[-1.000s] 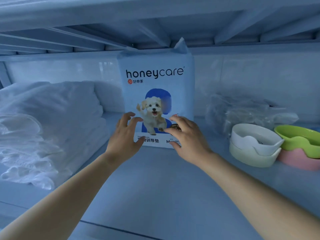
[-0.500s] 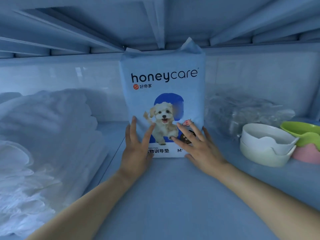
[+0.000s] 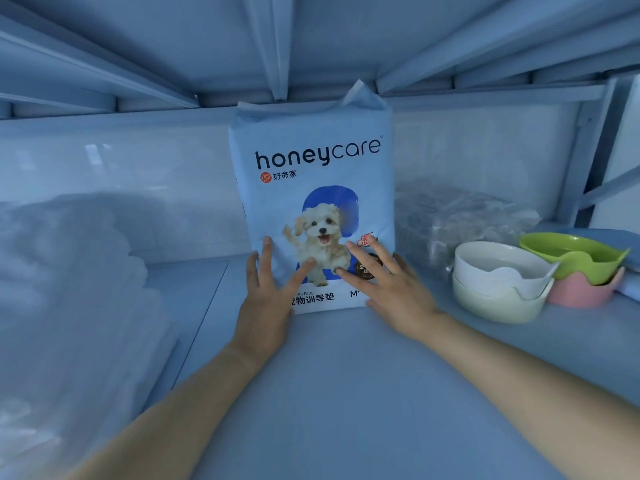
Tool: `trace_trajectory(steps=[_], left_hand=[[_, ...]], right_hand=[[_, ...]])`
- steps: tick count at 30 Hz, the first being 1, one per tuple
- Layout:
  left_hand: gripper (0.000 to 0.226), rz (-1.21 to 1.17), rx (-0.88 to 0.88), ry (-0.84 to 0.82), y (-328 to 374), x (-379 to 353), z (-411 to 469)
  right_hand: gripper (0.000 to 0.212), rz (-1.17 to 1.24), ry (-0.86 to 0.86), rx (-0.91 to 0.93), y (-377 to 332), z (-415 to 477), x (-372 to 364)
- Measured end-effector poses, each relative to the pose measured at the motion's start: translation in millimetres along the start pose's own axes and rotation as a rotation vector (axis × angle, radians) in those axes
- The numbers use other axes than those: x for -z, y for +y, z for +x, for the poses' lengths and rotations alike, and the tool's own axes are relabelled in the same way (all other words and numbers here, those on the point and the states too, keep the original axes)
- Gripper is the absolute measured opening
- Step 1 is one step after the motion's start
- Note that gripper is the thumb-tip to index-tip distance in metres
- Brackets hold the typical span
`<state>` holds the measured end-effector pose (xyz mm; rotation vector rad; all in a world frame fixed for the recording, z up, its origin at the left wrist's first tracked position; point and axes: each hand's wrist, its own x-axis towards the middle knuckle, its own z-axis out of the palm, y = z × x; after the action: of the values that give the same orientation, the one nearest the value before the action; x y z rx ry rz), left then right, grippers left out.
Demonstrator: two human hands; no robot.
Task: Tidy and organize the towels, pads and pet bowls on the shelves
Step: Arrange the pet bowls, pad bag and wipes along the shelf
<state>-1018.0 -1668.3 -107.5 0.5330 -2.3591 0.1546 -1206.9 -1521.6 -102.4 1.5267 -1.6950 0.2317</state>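
Observation:
A light-blue pack of pet training pads, printed with "honeycare" and a puppy, stands upright at the back middle of the shelf. My left hand presses flat against its lower left front, fingers straight. My right hand presses the lower right front with spread fingers. White folded towels are stacked at the left. At the right sit two nested white bowls and a green bowl inside a pink bowl.
A clear plastic bag of pads lies behind the bowls, beside the pack. The upper shelf's underside hangs low above the pack's top. A metal upright stands at the far right. A white wall backs the shelf.
Both hands went from curled at the pack's lower front to flat against it. The pack now stands further back and upright, and my view has moved closer.

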Motion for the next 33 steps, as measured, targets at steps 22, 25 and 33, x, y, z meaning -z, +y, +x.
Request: trace_trajectory(steps=[22, 25, 33], left_hand=[[0.121, 0.186, -0.063, -0.030, -4.6, -72.9, 80.0], [0.107, 0.258, -0.086, -0.010, -6.8, -75.5, 80.3], [0.059, 0.385, -0.428, 0.124, -1.0, -74.7, 73.2]], right_hand=[[0.092, 0.026, -0.037, -0.162, 54.4, 29.7, -50.1], [0.083, 0.046, -0.046, -0.191, 49.5, 31.2, -48.0], [0.063, 0.063, -0.088, -0.279, 49.5, 11.9, -50.1]])
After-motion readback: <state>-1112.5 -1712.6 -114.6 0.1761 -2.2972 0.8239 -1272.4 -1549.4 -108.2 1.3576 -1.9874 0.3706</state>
